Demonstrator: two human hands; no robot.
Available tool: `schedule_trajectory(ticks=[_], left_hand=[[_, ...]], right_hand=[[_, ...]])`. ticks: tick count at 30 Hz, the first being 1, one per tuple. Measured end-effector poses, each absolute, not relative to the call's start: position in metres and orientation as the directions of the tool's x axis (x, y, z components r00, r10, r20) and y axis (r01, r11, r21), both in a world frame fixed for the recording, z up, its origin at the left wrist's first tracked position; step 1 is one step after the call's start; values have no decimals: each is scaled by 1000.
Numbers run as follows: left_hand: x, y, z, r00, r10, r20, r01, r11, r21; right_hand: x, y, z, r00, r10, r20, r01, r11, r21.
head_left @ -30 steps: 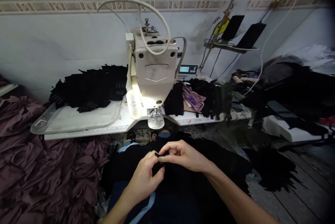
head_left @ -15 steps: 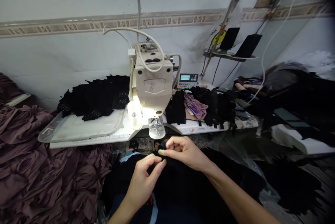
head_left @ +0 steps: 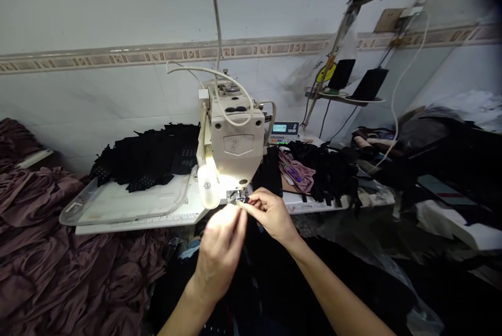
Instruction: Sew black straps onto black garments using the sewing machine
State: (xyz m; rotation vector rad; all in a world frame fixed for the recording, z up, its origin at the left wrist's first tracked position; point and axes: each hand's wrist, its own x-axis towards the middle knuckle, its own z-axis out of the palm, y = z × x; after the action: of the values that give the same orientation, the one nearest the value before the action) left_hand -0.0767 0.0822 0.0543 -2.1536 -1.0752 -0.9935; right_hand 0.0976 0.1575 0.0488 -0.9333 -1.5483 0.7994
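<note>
- Evidently mid-run, the work spreads around a seated person: mauve cloth [head_left: 70, 262] heaps at left, and black cloth [head_left: 333, 278] drapes below the arms.
- A white sewing machine [head_left: 237, 142], its lamp lit, stands on the pale tabletop [head_left: 137, 225] against a tiled wall.
- Black pieces lie in two lots: a dotted stack [head_left: 152, 150] on and behind a clear tray [head_left: 129, 210] left of the machine, and a loose pile [head_left: 331, 171] to its right, beside a small mauve bundle [head_left: 300, 176].
- The left hand [head_left: 219, 252] presses thumb and fingers together just in front of the needle area; the right hand [head_left: 274, 215] pinches a small black piece [head_left: 247, 200] between thumb and forefinger.
- That piece sits right beside the presser foot [head_left: 240, 196], brought up to the machine but not released from the fingers, so this one reads as unfinished.
- Glare and fingertips obscure the spot, so whether the piece is under the foot or carries any stitches, what the left fingertips grip, and which lot is finished cannot be told.
</note>
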Motion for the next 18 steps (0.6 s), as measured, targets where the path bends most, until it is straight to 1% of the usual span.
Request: schedule_trajectory(ticks=[2, 4, 6, 8, 11, 14, 15, 16, 17, 18], left_hand=[[-71, 78, 49, 526, 429, 735, 776, -596, -208], [-66, 76, 45, 527, 457, 717, 789, -576, -213], [-64, 76, 41, 496, 479, 724, 807, -562, -182], [-62, 78, 39, 463, 485, 742, 813, -566, -138], [-61, 80, 37, 413, 481, 773, 824, -559, -92], [-60, 79, 37, 347, 469, 812, 835, -549, -40], [-60, 78, 38, 333, 474, 815, 831, -556, -17], [-60, 77, 39, 329, 482, 812, 823, -569, 4], [-60, 76, 40, 336, 495, 802, 812, -583, 20], [-61, 75, 42, 350, 511, 785, 803, -595, 29]], right_hand=[[98, 158, 46, -60, 885, 462, 120, 465, -877], [101, 157, 47, -66, 853, 518, 180, 521, -834], [106, 157, 53, -128, 788, 602, 269, 611, -744], [113, 157, 60, -249, 706, 663, 324, 706, -630], [124, 155, 67, -448, 614, 650, 394, 788, -474], [134, 148, 64, -526, 575, 627, 488, 808, -332], [136, 146, 61, -527, 570, 631, 500, 808, -312], [137, 143, 57, -517, 574, 635, 499, 805, -322], [137, 140, 52, -495, 593, 635, 487, 795, -362], [136, 137, 48, -464, 626, 627, 466, 774, -428]])
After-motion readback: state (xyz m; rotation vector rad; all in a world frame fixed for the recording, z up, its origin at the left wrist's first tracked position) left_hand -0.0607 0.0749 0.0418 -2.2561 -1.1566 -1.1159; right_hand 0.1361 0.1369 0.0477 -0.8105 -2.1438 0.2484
